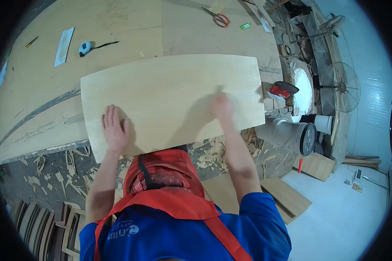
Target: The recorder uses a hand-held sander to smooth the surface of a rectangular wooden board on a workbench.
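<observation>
A wide pale wooden board [165, 95] with a slightly curved far edge lies across the workbench in front of me. My left hand [114, 129] rests flat on its left part near the close edge, fingers stretched out. Over the board's right half, my right hand [222, 106] is curled closed and blurred by motion. A small dark patch shows just beyond its knuckles; whether that is a held thing or shadow is unclear. Both arms cast shadows on the wood.
On the workbench [35, 113] lie a blue tape measure [85, 48], a white strip [64, 47], red-handled scissors [221, 20] and a small green item [245, 26]. A red-and-black iron [283, 90] sits beyond the board's right end. Wood scraps [213, 154] litter the floor; a fan [342, 87] stands right.
</observation>
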`<state>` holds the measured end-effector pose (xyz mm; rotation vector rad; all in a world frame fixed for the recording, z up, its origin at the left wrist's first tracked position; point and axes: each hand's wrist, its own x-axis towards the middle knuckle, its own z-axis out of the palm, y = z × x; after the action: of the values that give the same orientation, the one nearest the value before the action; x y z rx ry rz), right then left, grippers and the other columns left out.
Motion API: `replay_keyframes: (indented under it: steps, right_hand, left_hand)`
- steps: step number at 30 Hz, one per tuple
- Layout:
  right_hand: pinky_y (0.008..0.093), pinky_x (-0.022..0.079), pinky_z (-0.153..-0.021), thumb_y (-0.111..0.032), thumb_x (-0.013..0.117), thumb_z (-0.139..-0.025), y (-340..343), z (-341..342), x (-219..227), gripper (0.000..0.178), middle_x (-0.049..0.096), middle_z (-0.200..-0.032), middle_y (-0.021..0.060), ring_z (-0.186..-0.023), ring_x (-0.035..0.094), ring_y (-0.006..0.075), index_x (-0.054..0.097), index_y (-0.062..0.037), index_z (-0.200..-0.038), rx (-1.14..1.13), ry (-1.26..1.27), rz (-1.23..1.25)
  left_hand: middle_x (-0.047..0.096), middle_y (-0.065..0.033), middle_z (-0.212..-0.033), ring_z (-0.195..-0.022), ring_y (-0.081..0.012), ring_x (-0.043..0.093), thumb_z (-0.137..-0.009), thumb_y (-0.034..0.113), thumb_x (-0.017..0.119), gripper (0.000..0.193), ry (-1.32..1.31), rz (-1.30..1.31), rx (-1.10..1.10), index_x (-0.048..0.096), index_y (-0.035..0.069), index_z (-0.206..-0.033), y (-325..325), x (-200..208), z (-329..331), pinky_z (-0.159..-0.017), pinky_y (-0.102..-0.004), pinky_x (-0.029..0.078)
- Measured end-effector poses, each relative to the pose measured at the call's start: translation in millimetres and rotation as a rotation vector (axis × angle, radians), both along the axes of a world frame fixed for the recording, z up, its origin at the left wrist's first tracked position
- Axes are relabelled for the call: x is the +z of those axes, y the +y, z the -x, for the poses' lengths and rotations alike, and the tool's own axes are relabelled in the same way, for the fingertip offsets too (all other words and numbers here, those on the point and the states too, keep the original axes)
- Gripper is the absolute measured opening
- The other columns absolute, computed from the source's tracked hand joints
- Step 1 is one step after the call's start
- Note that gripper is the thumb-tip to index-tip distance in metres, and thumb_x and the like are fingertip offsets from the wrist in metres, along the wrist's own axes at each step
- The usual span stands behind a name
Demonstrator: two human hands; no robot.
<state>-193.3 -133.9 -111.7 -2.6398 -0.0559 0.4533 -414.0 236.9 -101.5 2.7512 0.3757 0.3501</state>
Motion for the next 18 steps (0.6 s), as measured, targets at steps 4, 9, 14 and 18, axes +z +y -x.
replay_keyframes:
  steps: [4,9,14,18]
  right_hand:
    - [0.0525,0.058,-0.077,-0.035,0.052,-0.100,181,91,11,0.033,0.075,-0.095,0.0186,-0.090,0.073,0.0393,0.072,-0.0090,-0.100,0.401,0.142,0.221]
    - [0.0507,0.058,-0.079,-0.030,0.059,-0.099,110,63,-1,0.024,0.076,-0.100,0.0167,-0.095,0.073,0.0370,0.072,-0.0111,-0.106,0.270,-0.047,-0.046]
    - [0.0528,0.057,-0.078,-0.035,0.056,-0.100,75,27,10,0.029,0.075,-0.099,0.0197,-0.093,0.073,0.0402,0.073,-0.0126,-0.107,0.013,-0.046,0.187]
    - [0.0540,0.056,-0.075,-0.033,0.053,-0.100,224,110,-15,0.030,0.074,-0.093,0.0187,-0.090,0.072,0.0422,0.072,-0.0098,-0.097,0.440,0.044,0.130]
  left_hand:
    - [0.044,-0.0220,-0.158,-0.152,-0.0395,0.035,-0.099,0.026,0.061,0.064,0.024,-0.076,0.023,0.042,-0.002,-0.153,47,5,25,-0.126,-0.0556,0.024]
    - [0.042,-0.0206,-0.160,-0.154,-0.0377,0.033,-0.100,0.029,0.059,0.065,0.064,-0.054,0.051,0.041,-0.001,-0.154,63,7,45,-0.127,-0.0547,0.022]
    - [0.041,-0.0200,-0.161,-0.154,-0.0366,0.031,-0.100,0.030,0.057,0.064,0.079,-0.056,0.068,0.041,-0.001,-0.154,63,20,45,-0.128,-0.0541,0.021]
    - [0.043,-0.0205,-0.160,-0.153,-0.0383,0.034,-0.099,0.027,0.059,0.062,0.058,-0.061,0.053,0.044,-0.002,-0.151,60,11,36,-0.128,-0.0534,0.023]
